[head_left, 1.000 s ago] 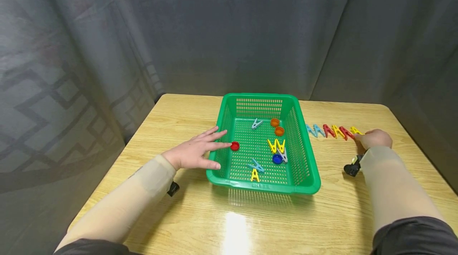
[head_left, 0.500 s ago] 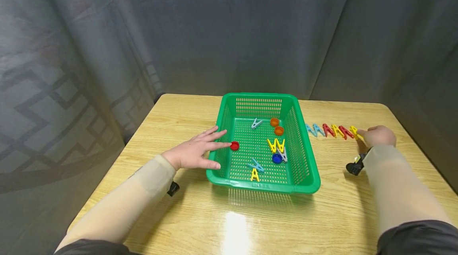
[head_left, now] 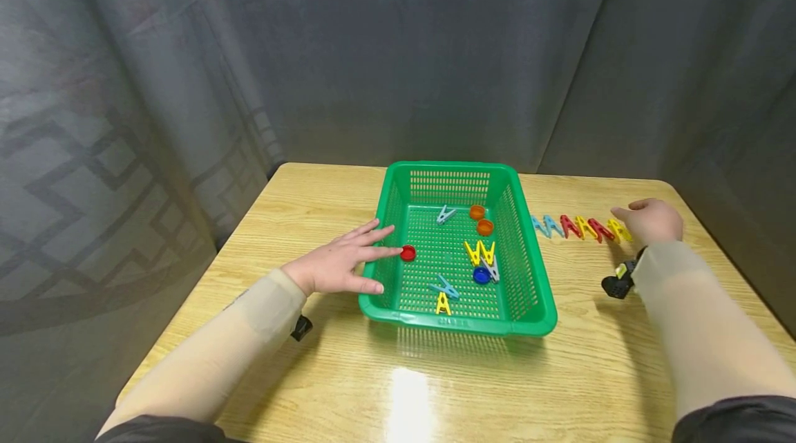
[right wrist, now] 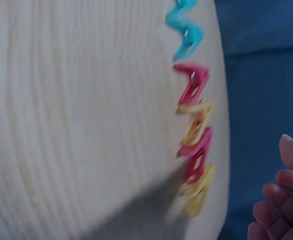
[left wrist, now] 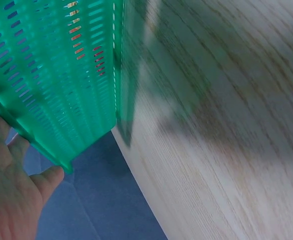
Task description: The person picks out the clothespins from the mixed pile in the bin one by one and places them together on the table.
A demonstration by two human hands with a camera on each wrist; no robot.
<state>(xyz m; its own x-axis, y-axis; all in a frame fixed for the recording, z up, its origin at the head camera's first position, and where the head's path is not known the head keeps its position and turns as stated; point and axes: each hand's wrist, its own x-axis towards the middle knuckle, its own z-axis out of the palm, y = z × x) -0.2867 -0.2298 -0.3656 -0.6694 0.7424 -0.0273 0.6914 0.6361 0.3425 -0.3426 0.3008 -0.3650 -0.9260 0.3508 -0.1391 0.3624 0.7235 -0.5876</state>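
Note:
My left hand [head_left: 338, 265] lies with spread, straight fingers over the left rim of a green plastic basket [head_left: 457, 324]; its thumb touches the rim in the left wrist view. To the basket's right, a row of clothespins runs across the table: light blue ones [head_left: 552, 226], a red one [head_left: 569, 226], a yellow one [head_left: 585, 227], another red one [head_left: 600, 229] and a yellow one [head_left: 619, 229] at the right end. Just right of that end hovers my right hand [head_left: 651, 220], fingers loosely bent, holding nothing. In the right wrist view its fingers are apart from the clothespins.
Inside the basket lie loose clothespins, such as a yellow one [head_left: 443, 303] and a blue one [head_left: 445, 287]. Bottle-cap-like pieces lie there too: red [head_left: 408, 253], blue [head_left: 481, 276] and orange [head_left: 485, 227]. A dark curtain [head_left: 398, 56] hangs behind the wooden table [head_left: 323, 388].
My right hand has let go of the end yellow clothespin and lifted away from it. That clothespin has turned and now lies beside the red one. The left hand stays put.

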